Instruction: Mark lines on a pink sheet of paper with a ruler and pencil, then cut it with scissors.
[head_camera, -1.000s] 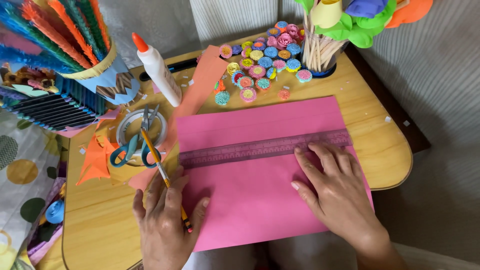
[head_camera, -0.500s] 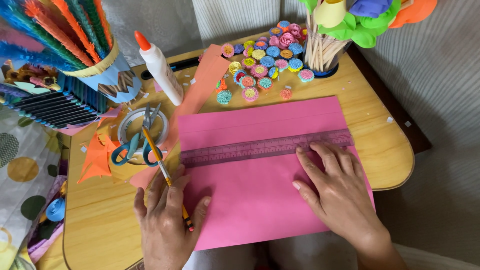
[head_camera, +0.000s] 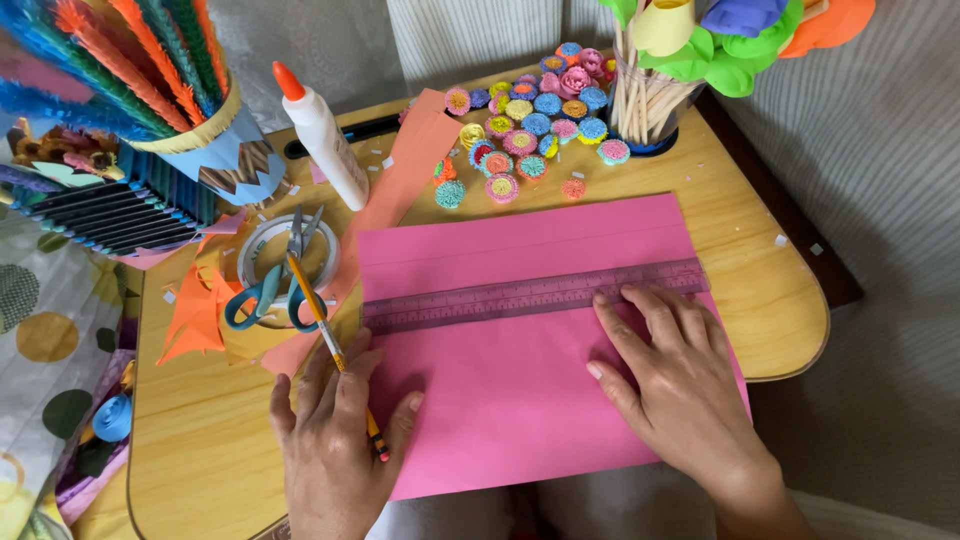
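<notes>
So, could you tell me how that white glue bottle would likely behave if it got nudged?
The glue bottle stands tall and narrow and already leans, so a sideways nudge would probably tip it. Its rounded body would then likely roll toward the paper flowers. The orange cap looks closed, so spilling seems unlikely.

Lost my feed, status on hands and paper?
Left hand holds pencil. Right hand flat beside ruler on pink paper. Scissors alongside, nothing blocking.

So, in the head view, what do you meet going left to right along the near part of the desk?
Orange paper scrap → scissors → left hand holding a pencil → pink paper → right hand on the ruler.
</notes>
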